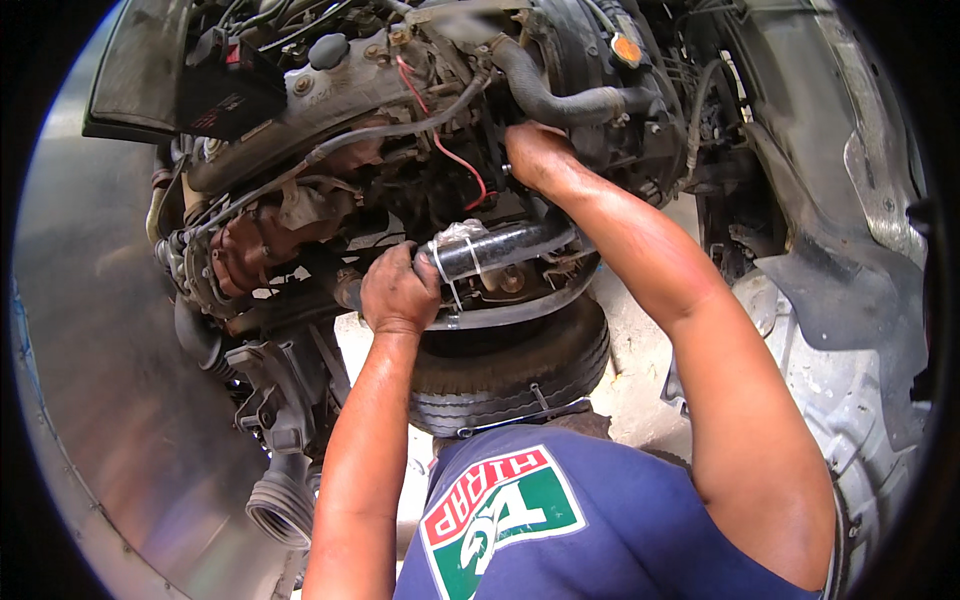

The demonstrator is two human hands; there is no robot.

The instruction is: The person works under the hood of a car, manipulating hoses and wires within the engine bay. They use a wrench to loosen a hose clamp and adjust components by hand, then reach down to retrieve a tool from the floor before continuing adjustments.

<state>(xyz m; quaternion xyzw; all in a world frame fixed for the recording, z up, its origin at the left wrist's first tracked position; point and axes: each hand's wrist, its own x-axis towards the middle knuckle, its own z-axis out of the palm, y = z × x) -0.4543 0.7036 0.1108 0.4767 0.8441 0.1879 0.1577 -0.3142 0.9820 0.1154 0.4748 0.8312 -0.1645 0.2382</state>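
Observation:
My left hand (400, 288) is curled round the left end of a thick black pipe (510, 247), its thumb against the pipe. White cable ties (473, 256) circle that pipe, and a crumpled clear plastic wrap (460, 232) sits on top of it. My right hand (540, 155) reaches into the engine just below a curved black radiator hose (570, 103). Its fingers are out of sight among the parts, so what they touch is hidden. A small shiny metal end (507, 169) shows beside its wrist. Left of it, a thin red wire (450, 150) hangs down.
The engine (340, 85) fills the top, with a black battery-like box (235, 90) at upper left and an orange-topped cap (626, 50) at upper right. Below the pipe lie a grey hose (510, 316) and a tyre (510, 370). Metal panels (110, 330) flank the left side.

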